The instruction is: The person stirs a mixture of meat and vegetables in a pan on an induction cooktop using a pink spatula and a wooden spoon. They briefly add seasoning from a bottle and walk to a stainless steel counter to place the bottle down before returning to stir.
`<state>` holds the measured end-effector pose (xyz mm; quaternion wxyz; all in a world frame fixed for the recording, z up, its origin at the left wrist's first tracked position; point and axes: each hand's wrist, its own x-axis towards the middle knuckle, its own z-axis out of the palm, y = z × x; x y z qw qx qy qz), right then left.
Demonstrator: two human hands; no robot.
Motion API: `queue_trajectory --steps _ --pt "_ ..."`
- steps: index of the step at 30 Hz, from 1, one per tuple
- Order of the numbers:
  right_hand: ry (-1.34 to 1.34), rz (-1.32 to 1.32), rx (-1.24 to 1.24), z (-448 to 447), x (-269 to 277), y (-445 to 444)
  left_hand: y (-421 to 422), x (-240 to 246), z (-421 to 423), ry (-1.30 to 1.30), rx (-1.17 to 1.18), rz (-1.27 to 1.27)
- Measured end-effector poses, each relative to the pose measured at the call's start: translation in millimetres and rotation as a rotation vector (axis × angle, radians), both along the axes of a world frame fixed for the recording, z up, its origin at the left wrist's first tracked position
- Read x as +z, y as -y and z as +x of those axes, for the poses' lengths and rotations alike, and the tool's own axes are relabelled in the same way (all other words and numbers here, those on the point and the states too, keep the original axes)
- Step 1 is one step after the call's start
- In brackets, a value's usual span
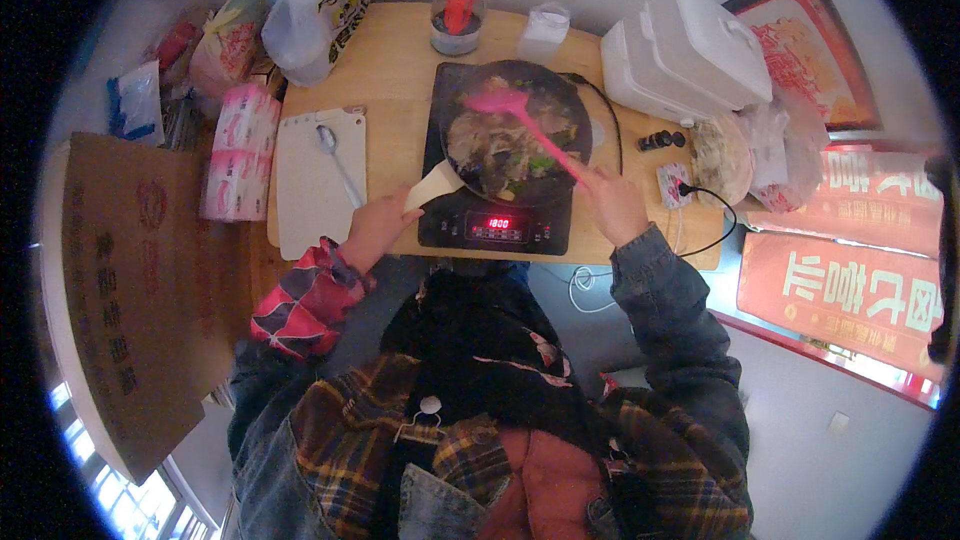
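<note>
A dark frying pan (517, 199) full of sliced food (487, 142) with bits of green sits on a black induction cooker (442, 236), whose red display is lit. My left hand (379, 229) grips the pan's cream-coloured handle (435, 186) at the lower left. In my right hand (613, 201) is the handle of a pink spatula (546, 141). Its blurred head lies over the food in the upper part of the pan. To the left, a metal spoon (341, 165) rests on a pale cutting board (304, 180), close to my left hand.
A glass bottle (457, 19) and a clear plastic cup (545, 30) stand behind the cooker. At back right is a white lidded box (675, 60). A socket block (673, 186) with a black cord lies right. Tissue packs (240, 154) and a large cardboard box (142, 262) flank the left.
</note>
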<state>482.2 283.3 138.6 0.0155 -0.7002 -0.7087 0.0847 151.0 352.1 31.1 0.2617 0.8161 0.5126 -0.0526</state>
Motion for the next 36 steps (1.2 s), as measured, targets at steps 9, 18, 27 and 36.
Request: queue_trajectory --steps 9,18,27,36 --pt "-0.072 0.02 -0.107 20 29 56 1 -10 -2 -0.034 -0.023 0.049" --pt "-0.317 0.187 -0.164 44 -24 37 -1 -15 -4 -0.043 -0.047 0.048" --pt "-0.268 -0.012 -0.196 12 -4 50 0 -9 -2 0.006 -0.029 0.055" --pt "-0.185 0.018 -0.319 28 26 92 -2 -9 -2 -0.043 -0.009 -0.037"
